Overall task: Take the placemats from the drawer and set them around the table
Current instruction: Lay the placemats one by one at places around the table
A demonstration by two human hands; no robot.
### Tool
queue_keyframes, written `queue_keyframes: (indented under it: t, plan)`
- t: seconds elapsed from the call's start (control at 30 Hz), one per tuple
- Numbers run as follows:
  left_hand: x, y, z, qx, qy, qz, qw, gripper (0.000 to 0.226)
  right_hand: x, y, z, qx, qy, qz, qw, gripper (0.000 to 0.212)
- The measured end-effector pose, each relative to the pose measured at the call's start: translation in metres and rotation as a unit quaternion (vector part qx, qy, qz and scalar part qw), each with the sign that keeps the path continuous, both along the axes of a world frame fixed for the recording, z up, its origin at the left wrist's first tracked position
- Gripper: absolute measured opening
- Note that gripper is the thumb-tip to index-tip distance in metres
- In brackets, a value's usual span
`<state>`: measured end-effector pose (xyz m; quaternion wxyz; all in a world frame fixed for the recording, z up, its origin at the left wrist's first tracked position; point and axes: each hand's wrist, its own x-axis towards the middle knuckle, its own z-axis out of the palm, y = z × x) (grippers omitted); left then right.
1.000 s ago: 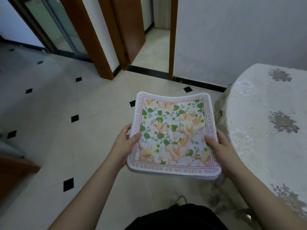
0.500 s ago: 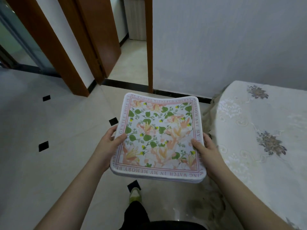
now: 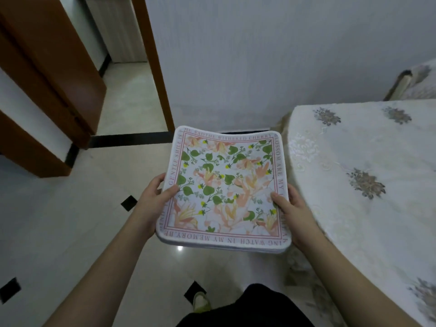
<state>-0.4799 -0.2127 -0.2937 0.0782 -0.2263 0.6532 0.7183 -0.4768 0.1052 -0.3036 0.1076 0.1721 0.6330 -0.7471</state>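
Mats: a stack of placemats (image 3: 225, 187) is carried level in front of the body, above the floor (image 3: 70, 232), just left of the tabletop (image 3: 368, 208) and not yet over it.
Left hand: the left hand (image 3: 154, 199) pinches the stack's left edge, thumb lying on the top mat, fingers curled underneath.
Right hand: the right hand (image 3: 291, 212) grips the right edge the same way, thumb on top, the other fingers hidden below.
Risk, slipping: the grip is only at the two side edges near the body, so the far half is unsupported; a tilt forward could let the upper mats slide off, judging by how loosely layered the near edge looks.
Risk, sagging: the far edge already waves and droops in the middle, so squeezing harder may buckle the stack instead of steadying it.
Risk, cloth: the tablecloth hangs in loose folds at the rim; sliding a mat across could drag or rumple it.
Risk, footing: the floor is glossy and reflects light, and a foot (image 3: 200, 302) is mid-stride.
Mat make: square, rounded corners, thin, flexible, matte; floral print with a pink lettered border.
Tabletop make: curved edge, pale embroidered cloth with grey flower motifs.
Count: several layers, number unclear.
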Motion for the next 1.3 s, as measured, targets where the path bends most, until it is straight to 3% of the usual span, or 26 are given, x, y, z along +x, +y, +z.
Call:
queue_keyframes:
  t: [0.37, 0.8, 1.13, 1.3]
  plan:
    - [-0.138, 0.106, -0.010, 0.002, -0.021, -0.162, 0.987, 0.033, -0.042, 0.087, -0.018, 0.005, -0.024, -0.167, 0.986, 0.028]
    - [-0.274, 0.237, -0.029, -0.005, -0.087, -0.333, 0.939, 0.034, -0.088, 0.177, -0.050, 0.003, -0.056, -0.310, 0.949, 0.030]
    - [-0.350, 0.313, -0.076, -0.010, -0.141, -0.477, 0.868, 0.032, -0.076, 0.171, -0.072, 0.014, -0.099, -0.441, 0.892, 0.031]
    - [-0.379, 0.344, -0.092, -0.004, -0.134, -0.573, 0.809, 0.035, -0.080, 0.134, -0.077, 0.006, -0.123, -0.544, 0.830, 0.025]
